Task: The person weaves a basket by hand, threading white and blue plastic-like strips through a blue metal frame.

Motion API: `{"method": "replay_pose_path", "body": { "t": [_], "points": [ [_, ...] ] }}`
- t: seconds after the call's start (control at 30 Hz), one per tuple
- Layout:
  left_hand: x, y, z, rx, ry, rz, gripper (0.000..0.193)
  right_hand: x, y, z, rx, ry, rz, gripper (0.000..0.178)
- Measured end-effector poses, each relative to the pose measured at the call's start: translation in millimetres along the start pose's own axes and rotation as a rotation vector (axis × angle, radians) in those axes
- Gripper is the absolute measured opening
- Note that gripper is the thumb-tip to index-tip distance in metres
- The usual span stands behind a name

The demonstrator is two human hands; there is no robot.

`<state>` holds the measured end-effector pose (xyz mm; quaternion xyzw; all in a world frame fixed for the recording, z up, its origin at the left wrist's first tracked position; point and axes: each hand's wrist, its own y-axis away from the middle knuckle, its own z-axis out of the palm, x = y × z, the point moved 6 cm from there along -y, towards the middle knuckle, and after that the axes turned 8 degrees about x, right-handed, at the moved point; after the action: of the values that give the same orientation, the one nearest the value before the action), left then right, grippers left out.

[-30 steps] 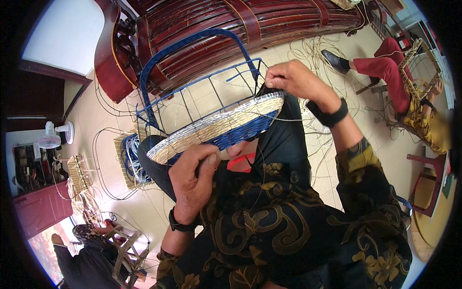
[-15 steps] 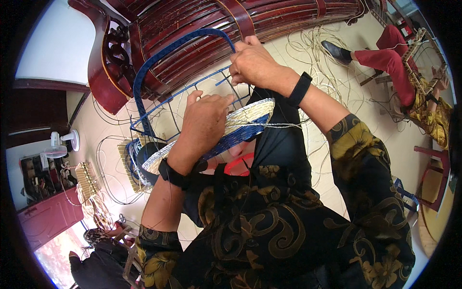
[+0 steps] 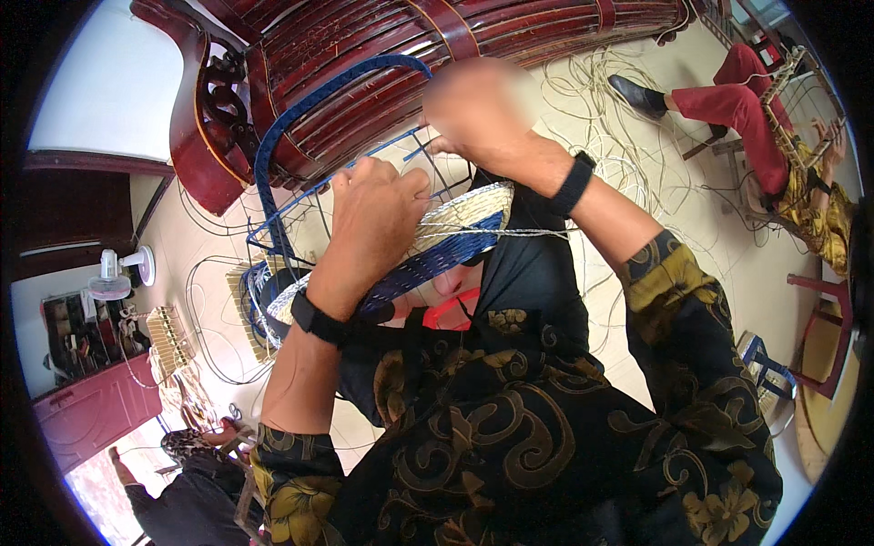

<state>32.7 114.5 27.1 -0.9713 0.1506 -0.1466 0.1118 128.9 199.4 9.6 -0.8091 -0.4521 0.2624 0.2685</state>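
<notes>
At the far left we saw a white fan (image 3: 110, 287), and below it a co-worker in black (image 3: 191, 496). Next came the half-woven basket (image 3: 432, 271), tilted over the person's lap, its blue handle (image 3: 314, 94) arching in front of a dark red bench (image 3: 382, 36). We found the left hand (image 3: 375, 214) over the basket's wire rim, fingers curled; whether they pinched anything, we could not tell. The right hand (image 3: 475, 109) was blurred near the handle's right end, its grip unreadable to us. Farther right, we saw loose cords (image 3: 605, 136) on the floor and a seated person in red trousers (image 3: 728, 127).
</notes>
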Motion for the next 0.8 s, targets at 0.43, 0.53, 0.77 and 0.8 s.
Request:
{"method": "replay_pose_path", "body": {
  "t": [0.43, 0.53, 0.77, 0.8],
  "points": [
    [26, -6, -42, 0.089, -0.123, 0.084, 0.011, -35, 18, -33, -0.23, -0.806, 0.229, 0.014],
    [31, -3, -48, 0.206, 0.034, 0.106, 0.017, -33, 27, -31, -0.368, -1.415, 0.727, 0.024],
    [19, 23, -27, 0.091, 0.264, 0.019, 0.035, 55, 30, -116, 0.386, -2.068, 0.54, 0.024],
    [21, 28, -22, 0.067, 0.273, 0.021, 0.034, 68, 35, -128, 0.446, -2.072, 0.541, 0.023]
  ]
}}
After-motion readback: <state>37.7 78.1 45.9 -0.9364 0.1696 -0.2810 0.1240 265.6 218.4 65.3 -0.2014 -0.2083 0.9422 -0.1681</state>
